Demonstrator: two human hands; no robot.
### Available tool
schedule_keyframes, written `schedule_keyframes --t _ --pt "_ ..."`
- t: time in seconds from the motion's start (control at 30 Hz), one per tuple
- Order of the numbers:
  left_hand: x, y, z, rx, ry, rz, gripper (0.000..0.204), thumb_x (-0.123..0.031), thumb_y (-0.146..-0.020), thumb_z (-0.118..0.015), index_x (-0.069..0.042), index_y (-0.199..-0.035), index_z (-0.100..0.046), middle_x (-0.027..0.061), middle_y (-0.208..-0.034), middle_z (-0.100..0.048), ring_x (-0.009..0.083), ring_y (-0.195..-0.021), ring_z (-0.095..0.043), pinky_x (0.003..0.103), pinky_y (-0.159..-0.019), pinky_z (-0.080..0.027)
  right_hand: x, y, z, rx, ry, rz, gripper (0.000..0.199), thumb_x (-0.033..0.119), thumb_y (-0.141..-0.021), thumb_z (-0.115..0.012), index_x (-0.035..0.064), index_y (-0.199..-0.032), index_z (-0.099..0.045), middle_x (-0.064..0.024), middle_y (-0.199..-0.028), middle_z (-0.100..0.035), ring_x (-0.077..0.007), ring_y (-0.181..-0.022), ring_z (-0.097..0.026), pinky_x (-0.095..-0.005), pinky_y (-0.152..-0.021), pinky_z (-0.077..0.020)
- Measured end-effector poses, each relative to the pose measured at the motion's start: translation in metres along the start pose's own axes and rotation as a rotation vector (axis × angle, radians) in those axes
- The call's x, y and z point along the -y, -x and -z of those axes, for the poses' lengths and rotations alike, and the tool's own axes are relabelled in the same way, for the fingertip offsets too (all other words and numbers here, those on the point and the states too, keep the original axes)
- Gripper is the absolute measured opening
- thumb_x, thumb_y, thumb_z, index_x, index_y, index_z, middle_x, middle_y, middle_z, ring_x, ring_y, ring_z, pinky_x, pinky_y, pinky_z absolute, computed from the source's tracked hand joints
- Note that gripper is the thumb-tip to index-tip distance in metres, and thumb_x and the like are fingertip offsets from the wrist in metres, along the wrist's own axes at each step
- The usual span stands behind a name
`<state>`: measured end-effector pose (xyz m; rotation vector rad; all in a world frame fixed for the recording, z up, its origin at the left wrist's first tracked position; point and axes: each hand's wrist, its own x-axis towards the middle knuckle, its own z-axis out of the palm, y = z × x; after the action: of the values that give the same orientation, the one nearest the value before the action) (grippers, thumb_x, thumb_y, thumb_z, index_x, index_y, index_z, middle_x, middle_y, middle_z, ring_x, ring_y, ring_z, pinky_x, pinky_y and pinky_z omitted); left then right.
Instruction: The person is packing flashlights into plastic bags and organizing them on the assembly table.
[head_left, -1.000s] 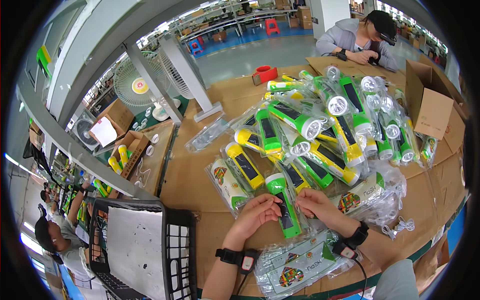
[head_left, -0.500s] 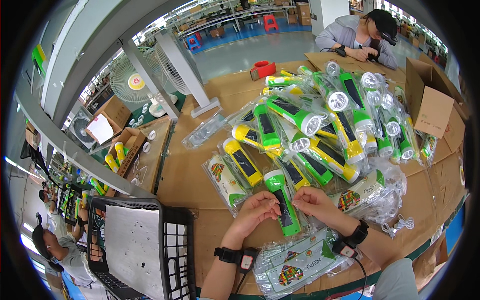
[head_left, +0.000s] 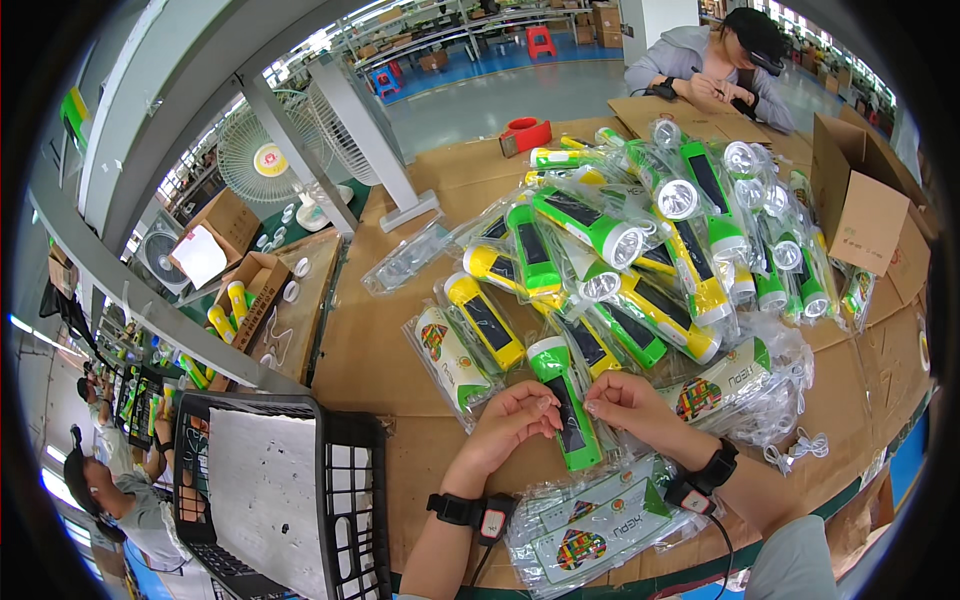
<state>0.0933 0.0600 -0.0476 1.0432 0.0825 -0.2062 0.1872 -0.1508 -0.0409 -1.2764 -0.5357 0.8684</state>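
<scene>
Broadly, little has changed around the cardboard-covered table (head_left: 375, 350) in the last half second: at its far side the co-worker (head_left: 660, 70) has shifted head and hands, while the near side has stayed put, so the handling stands where it was. Open room is a bare brown stretch at left, between the heap of flashlights (head_left: 690, 265) and the black plastic crate (head_left: 350, 500), whose wall stands just left of the left forearm. Right of the hands, crumpled clear bags (head_left: 775, 400) crowd the surface; printed packets (head_left: 600, 530) fill the near edge. One green solar flashlight (head_left: 575, 420) lies between the hands, its white head toward the heap. The left hand (head_left: 515, 415) has curled fingertips at its left side; the right hand (head_left: 635, 405), thumb and forefinger drawn together, is at its right. Whether either grips anything, I cannot tell. A coiled white cable (head_left: 797, 452) lies beyond the right wrist.
</scene>
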Motion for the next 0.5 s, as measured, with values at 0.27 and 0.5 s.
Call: schedule_keyframes --t 0.27,0.5 --pt "0.0025 0.0005 0.0015 -0.017 0.018 0.000 0.013 -0.014 -0.095 -0.058 -0.005 -0.104 -0.055 0.0062 -0.087 -0.063 0.0138 -0.079 -0.062 0.025 -0.071 -0.049 0.0009 0.0005 -0.0002 0.000 -0.013 -0.002 0.009 0.009 -0.092 -0.062 0.0035 -0.097 -0.056 0.0054 -0.076 -0.057 0.0008 -0.068 -0.050 -0.0155 -0.059 -0.0379" --pt "0.0012 0.0004 0.0010 -0.014 0.014 0.008 0.014 -0.014 -0.095 -0.059 -0.005 -0.103 -0.054 0.0067 -0.086 -0.064 0.0143 -0.079 -0.062 0.025 -0.070 -0.050 -0.0025 -0.0008 0.0004 0.002 0.005 0.003 0.009 0.011 -0.092 -0.062 0.0052 -0.096 -0.057 0.0076 -0.073 -0.054 0.0017 -0.064 -0.046 -0.0157 -0.055 -0.0336"
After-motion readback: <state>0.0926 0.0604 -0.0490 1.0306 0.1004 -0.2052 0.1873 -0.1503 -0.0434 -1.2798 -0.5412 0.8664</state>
